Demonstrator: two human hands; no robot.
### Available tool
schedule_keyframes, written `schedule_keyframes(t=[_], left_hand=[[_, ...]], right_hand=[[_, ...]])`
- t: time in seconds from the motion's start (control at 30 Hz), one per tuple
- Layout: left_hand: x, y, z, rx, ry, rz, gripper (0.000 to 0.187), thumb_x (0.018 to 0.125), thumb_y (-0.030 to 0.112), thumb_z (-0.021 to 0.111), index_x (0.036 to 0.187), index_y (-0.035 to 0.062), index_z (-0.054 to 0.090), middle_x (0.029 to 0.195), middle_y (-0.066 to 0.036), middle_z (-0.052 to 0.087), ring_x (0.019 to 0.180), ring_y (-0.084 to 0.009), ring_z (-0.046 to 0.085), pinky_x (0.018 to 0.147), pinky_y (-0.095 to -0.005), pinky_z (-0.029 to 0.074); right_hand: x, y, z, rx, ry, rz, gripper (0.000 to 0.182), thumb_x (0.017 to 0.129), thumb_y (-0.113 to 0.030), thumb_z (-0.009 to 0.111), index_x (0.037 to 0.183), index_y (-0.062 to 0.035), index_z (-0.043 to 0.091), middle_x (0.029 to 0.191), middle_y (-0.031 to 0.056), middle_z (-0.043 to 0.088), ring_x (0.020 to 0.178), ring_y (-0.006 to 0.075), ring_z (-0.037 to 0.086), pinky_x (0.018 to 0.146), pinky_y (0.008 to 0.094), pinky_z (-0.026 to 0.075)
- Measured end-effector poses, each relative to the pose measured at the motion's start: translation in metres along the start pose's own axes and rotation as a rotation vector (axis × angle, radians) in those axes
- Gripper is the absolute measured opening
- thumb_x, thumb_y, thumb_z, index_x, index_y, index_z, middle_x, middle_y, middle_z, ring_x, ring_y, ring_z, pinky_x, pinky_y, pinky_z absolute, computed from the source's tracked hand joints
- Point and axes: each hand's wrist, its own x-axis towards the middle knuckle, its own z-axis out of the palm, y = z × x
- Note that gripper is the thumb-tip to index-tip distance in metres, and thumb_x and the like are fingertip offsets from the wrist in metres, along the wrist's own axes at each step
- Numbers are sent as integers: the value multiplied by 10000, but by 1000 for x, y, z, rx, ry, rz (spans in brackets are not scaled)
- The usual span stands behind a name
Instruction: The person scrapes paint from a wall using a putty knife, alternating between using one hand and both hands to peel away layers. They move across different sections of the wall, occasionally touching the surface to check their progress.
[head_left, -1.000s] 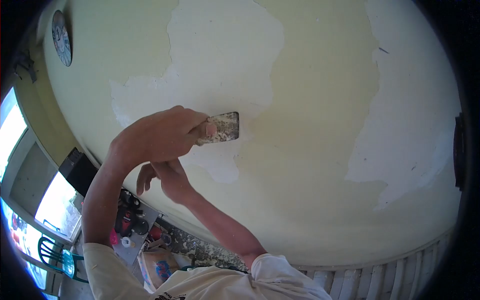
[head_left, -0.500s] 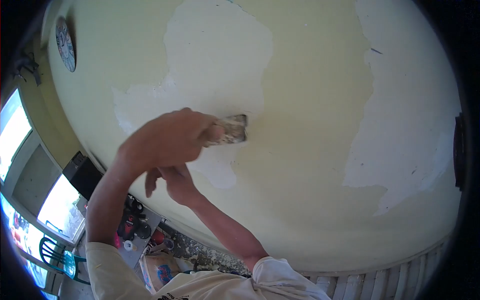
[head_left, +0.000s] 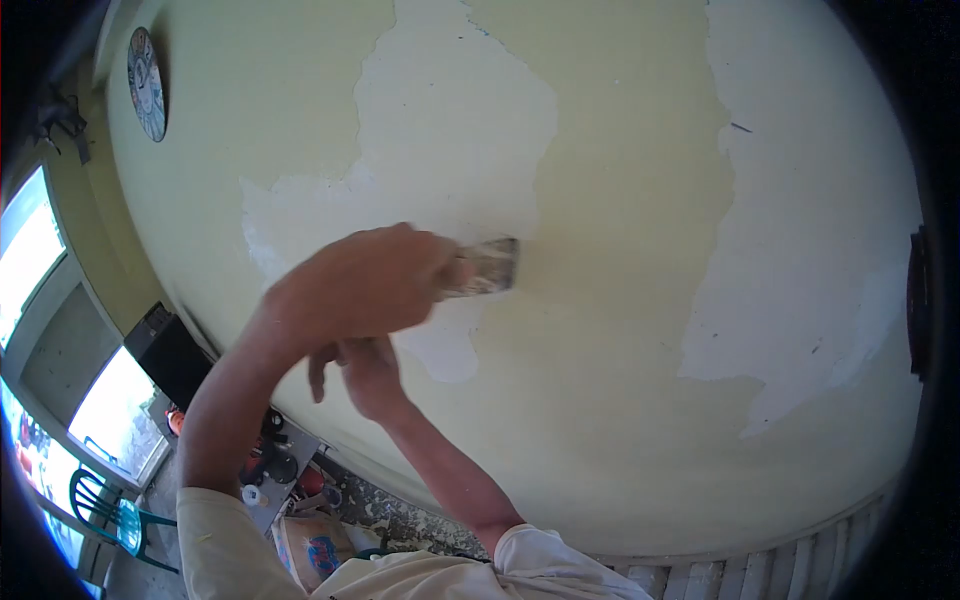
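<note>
My left hand (head_left: 365,280) is closed round a small scraper (head_left: 490,267), whose stained flat blade points right against the wall (head_left: 620,300). The blade lies near the edge between a pale bare patch (head_left: 450,130) and yellowish paint. Just below, my right hand (head_left: 370,378) is partly hidden behind the left wrist. Its fingers look curled, with one hanging down, and what they hold is hidden.
A round clock (head_left: 147,85) hangs at the upper left. Below it are a black box (head_left: 165,345), a green chair (head_left: 130,520) and a cluttered table (head_left: 265,512). A printed bag (head_left: 310,545) stands near my left sleeve. Slats (head_left: 740,575) run along the lower right.
My left hand and the scraper have shifted slightly right and down in view. The right hand has moved only a little, and the whole view has shifted slightly.
</note>
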Motion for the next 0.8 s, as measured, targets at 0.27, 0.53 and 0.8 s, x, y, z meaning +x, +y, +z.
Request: schedule_keyframes(t=[0.27, 0.53, 0.8], left_hand=[[-28, -59, 65, -1027, 160, -193, 450, 914, 367, 467, 845, -65, 573, 682, -48, 593, 613, -91, 551, 576, -242, 462], [-25, -56, 133, -1274, 522, -79, 313, 899, 278, 517, 842, -9, 629, 682, -1, 601, 638, -50, 541, 581, -197, 441], [-23, -5, 161, -1607, 670, -16, 381, 895, 264, 518, 1168, 14, 429, 1073, -107, 543, 874, -124, 552, 653, -257, 494]], right_hand=[[-56, 44, -32, -296, 16, 267, 309, 939, -311, 411, 892, -23, 513, 679, 28, 538, 592, 78, 496, 536, 234, 398], [-164, 15, -57, -451, 361, 329, 213, 895, -211, 502, 926, -5, 549, 671, -13, 517, 592, 34, 448, 529, 206, 376], [-168, -20, -47, -688, 518, 262, 327, 892, -282, 486, 983, 29, 531, 612, 12, 527, 539, 52, 467, 489, 198, 358]])
